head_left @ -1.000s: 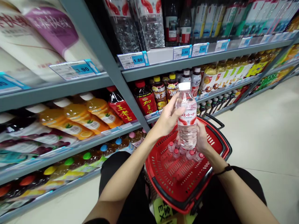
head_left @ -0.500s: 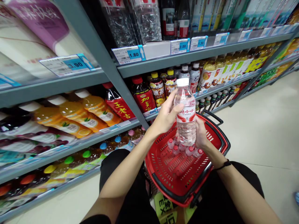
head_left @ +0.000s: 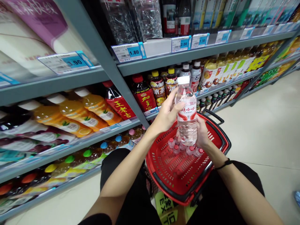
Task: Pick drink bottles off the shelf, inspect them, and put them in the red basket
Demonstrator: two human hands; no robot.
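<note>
Head view: a clear water bottle (head_left: pixel 187 117) with a white cap and a red label stands upright just right of centre, above the red basket (head_left: pixel 174 178). The left hand (head_left: pixel 167 115), at the bottle's 9 o'clock, has its grip closed round the upper half. The right hand (head_left: pixel 202 136), at 4 o'clock, wraps its grip round the lower body. Small pink-capped bottles (head_left: pixel 185 151) lie in the basket at the bottle's 6 o'clock. Out at 9 o'clock, orange juice bottles (head_left: pixel 93 107) lie on a grey shelf (head_left: pixel 70 150).
</note>
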